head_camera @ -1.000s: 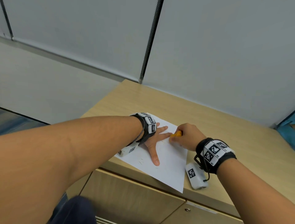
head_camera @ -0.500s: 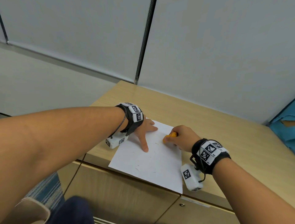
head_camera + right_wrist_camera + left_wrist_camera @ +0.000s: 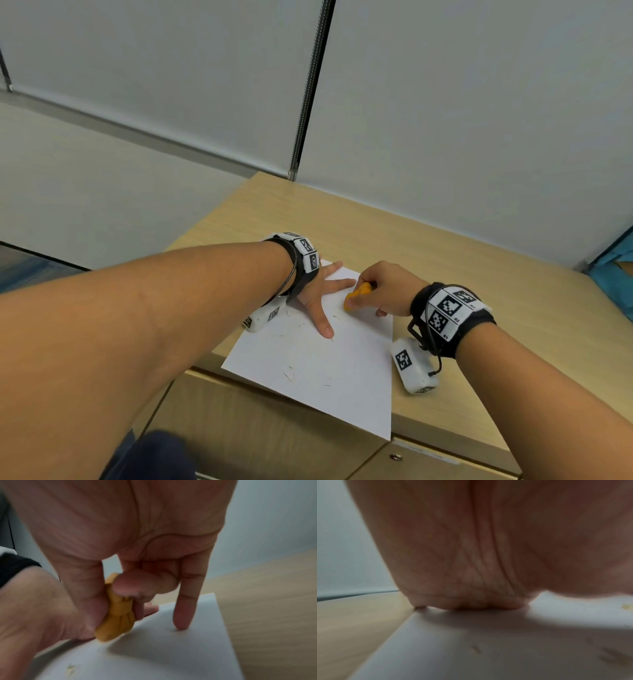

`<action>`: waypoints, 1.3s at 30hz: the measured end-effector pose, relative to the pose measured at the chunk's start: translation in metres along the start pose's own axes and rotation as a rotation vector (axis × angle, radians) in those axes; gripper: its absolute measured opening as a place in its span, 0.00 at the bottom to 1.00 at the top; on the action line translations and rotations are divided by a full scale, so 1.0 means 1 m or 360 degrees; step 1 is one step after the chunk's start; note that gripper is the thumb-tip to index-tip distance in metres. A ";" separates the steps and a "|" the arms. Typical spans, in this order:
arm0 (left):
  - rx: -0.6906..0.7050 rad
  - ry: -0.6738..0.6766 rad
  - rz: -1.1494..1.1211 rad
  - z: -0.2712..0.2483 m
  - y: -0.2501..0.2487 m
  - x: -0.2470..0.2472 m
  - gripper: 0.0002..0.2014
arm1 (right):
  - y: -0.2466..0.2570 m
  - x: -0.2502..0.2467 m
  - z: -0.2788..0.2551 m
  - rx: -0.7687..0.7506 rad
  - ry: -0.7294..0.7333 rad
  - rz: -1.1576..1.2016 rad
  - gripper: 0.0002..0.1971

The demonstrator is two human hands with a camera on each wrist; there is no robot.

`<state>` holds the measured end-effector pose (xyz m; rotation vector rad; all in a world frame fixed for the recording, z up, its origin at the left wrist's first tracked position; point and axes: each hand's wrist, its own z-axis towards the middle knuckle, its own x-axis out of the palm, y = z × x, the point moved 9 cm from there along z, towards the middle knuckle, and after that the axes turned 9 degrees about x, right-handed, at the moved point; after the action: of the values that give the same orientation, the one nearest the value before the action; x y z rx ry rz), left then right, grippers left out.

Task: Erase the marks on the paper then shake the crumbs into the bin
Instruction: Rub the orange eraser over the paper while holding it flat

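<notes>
Since half a second ago, the left hand (image 3: 313,301) has slid toward the eraser. Lower centre, the paper (image 3: 329,373) overhangs the table (image 3: 394,236) edge, crumbs (image 3: 289,375) scattered on it. Mid-frame, left fingers (image 3: 322,320) lie flat, pinning it; the right hand (image 3: 387,291) pinches the orange eraser (image 3: 358,296). Hard rubbing could crease the sheet or knock crumbs off. No bin shows.

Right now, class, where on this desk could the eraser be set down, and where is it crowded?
Bare desk lies behind the paper toward the wall and beyond the right hand. Crowded: the paper's far end, where the left hand presses and the eraser rubs; crumbs dot the rest.
</notes>
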<state>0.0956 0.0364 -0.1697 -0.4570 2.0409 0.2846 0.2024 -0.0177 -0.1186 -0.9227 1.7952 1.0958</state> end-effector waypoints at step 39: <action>0.0085 -0.0115 -0.0142 0.002 0.000 0.004 0.62 | 0.027 -0.002 0.019 -0.0125 -0.0123 -0.0323 0.15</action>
<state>0.0951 0.0364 -0.1736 -0.4965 1.9470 0.1892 0.1841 0.0093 -0.1137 -1.0697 1.5679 1.0637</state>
